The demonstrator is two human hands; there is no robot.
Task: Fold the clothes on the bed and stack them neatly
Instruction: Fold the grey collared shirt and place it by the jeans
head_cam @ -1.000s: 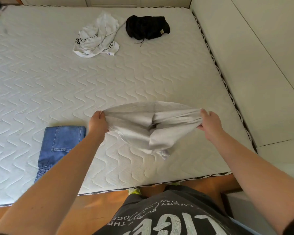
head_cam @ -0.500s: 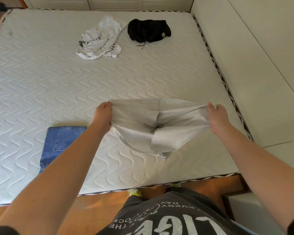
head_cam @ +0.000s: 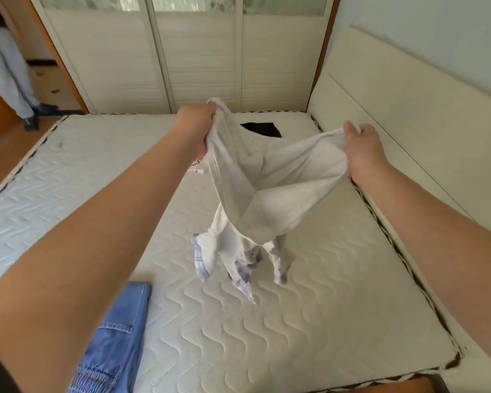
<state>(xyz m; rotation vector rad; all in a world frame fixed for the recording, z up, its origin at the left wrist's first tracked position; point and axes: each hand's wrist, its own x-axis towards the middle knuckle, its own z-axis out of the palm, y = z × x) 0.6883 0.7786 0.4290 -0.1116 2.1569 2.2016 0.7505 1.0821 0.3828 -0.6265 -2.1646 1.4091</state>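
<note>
A light grey garment (head_cam: 270, 191) hangs in the air above the white quilted mattress (head_cam: 309, 321). My left hand (head_cam: 196, 123) grips its upper left edge and my right hand (head_cam: 362, 146) grips its upper right edge, stretching the top open between them. White cloth with blue-checked parts dangles from its bottom. Folded blue jeans (head_cam: 116, 341) lie on the mattress at the near left. A black garment (head_cam: 262, 129) shows at the far side, mostly hidden behind the grey one. A white garment's edge (head_cam: 198, 165) peeks out beside my left wrist.
A padded headboard (head_cam: 408, 123) runs along the right side of the bed. White sliding wardrobe doors (head_cam: 199, 58) stand behind the bed. A person's legs (head_cam: 9, 69) stand on the wooden floor at the far left.
Both hands have lifted the grey garment up and away from the mattress, and it now hangs lengthwise. The view has tilted up, showing the wardrobe.
</note>
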